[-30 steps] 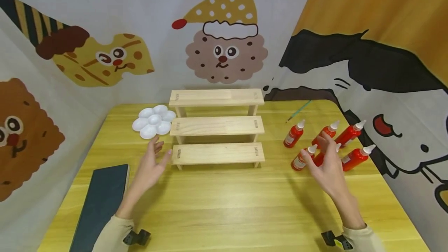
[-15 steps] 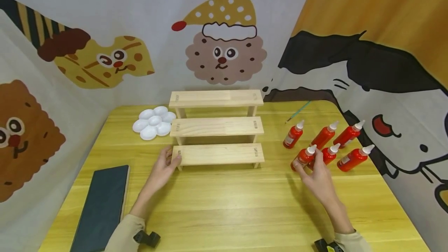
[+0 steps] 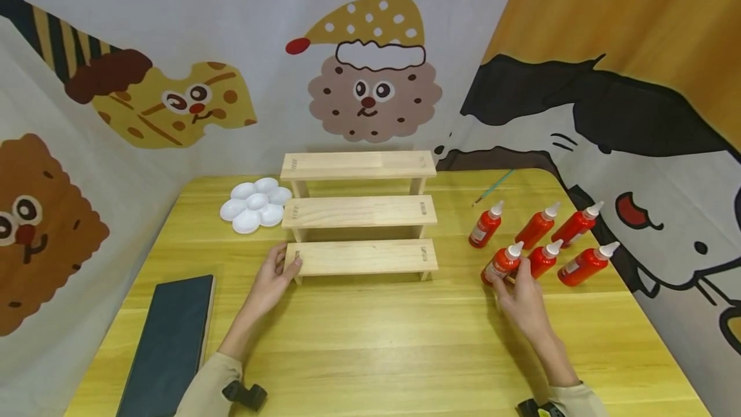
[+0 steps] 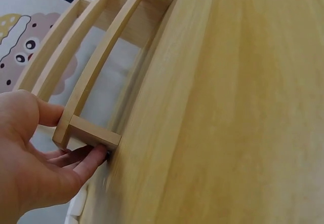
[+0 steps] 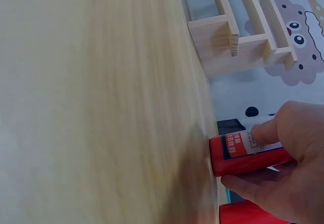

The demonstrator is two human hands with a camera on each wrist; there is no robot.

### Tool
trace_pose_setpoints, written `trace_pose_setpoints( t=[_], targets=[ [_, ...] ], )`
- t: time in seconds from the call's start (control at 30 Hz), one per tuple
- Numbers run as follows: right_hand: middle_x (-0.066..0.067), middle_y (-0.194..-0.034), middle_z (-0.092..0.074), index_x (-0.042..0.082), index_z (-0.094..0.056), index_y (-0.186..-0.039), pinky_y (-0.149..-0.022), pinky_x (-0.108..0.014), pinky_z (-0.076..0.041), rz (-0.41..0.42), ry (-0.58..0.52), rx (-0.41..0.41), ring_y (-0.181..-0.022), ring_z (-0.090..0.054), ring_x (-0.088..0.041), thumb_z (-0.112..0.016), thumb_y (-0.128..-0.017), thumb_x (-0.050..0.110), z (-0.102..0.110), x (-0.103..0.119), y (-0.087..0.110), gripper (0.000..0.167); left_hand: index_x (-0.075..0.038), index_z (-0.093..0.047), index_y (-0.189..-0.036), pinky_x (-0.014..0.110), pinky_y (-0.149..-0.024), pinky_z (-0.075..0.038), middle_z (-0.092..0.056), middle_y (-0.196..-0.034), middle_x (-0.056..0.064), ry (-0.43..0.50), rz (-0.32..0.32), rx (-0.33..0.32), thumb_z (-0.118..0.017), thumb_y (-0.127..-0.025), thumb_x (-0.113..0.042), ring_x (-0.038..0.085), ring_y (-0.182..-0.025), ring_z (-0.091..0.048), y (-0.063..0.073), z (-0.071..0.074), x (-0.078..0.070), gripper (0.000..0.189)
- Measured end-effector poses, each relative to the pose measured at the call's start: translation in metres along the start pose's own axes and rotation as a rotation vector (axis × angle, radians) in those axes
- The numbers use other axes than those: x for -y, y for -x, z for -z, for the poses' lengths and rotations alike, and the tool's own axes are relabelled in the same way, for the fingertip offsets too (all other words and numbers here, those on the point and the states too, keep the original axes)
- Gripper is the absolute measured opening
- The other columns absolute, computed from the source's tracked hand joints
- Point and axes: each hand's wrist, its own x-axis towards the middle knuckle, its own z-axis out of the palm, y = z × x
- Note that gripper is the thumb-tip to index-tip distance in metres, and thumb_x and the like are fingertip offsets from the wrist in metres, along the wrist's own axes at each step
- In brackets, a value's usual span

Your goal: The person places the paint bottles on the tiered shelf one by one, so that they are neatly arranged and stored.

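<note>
A three-tier wooden stand (image 3: pixel 361 257) rises in steps at the middle back of the table. My left hand (image 3: pixel 272 280) grips the left end of its lowest step; in the left wrist view the thumb lies on the step's top and fingers (image 4: pixel 93 160) touch the end leg. Over on the right, my right hand (image 3: pixel 523 301) holds a red paint bottle (image 3: pixel 499 267) with a white nozzle, thumb on its label and fingers round the other side. The bottle (image 5: pixel 243 153) stands upright on the table. Several like bottles (image 3: pixel 535 227) stand just behind and beside it.
A white flower-shaped palette (image 3: pixel 256 204) lies left of the stand. Near the left edge is a dark-covered book (image 3: pixel 168 343). A thin green paintbrush (image 3: pixel 492 187) lies behind the bottles. A printed curtain (image 3: pixel 370 24) hangs behind the table (image 3: pixel 370 352).
My left hand has moved right and taken hold of the lowest step's end. My right hand has come down and left onto the front-left paint bottle and grips it.
</note>
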Motion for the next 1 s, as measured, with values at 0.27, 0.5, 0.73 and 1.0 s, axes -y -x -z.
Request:
trace_pose_setpoints(
  t=[0.27,0.5,0.73,1.0],
  targets=[
    [-0.033,-0.111,-0.067,-0.012,-0.042,-0.125,-0.083,-0.052,-0.057,0.034,-0.009,-0.040,-0.102,-0.068,-0.046,-0.069,-0.088,-0.013,-0.001,-0.001,0.002,0.046,0.010,-0.018,-0.155,0.055,-0.123,-0.028,-0.035,-0.154,0.035,0.036,-0.010,-0.015,-0.053,-0.106,-0.021,0.047,-0.146,-0.034,0.000,-0.004,0.001,0.067],
    [-0.024,-0.111,-0.068,-0.008,-0.045,-0.124,-0.083,-0.009,-0.055,0.079,-0.032,-0.087,-0.100,-0.068,-0.020,-0.072,-0.087,-0.009,0.002,0.013,-0.009,0.046,0.006,-0.022,-0.155,0.052,-0.115,-0.042,-0.040,-0.154,0.030,0.053,0.006,-0.029,-0.055,-0.106,-0.022,0.045,-0.140,-0.045,-0.001,-0.004,0.003,0.066],
    [-0.024,-0.118,-0.068,-0.008,-0.045,-0.127,-0.085,-0.005,-0.051,0.169,-0.101,-0.116,-0.105,-0.056,0.011,-0.071,-0.089,-0.007,0.004,0.042,-0.035,0.046,0.006,-0.022,-0.155,0.049,-0.112,-0.046,-0.041,-0.154,0.030,0.048,0.005,-0.026,-0.055,-0.106,-0.022,0.044,-0.139,-0.047,-0.003,-0.001,0.002,0.065],
    [-0.020,-0.114,-0.068,-0.008,-0.047,-0.128,-0.083,-0.006,-0.052,0.275,-0.173,-0.162,-0.098,-0.061,0.003,-0.070,-0.091,-0.006,-0.003,0.079,-0.062,0.043,0.007,-0.021,-0.155,0.044,-0.111,-0.048,-0.040,-0.154,0.031,0.060,0.016,-0.027,-0.055,-0.106,-0.021,0.045,-0.139,-0.047,-0.001,-0.001,-0.001,0.066]
  ],
)
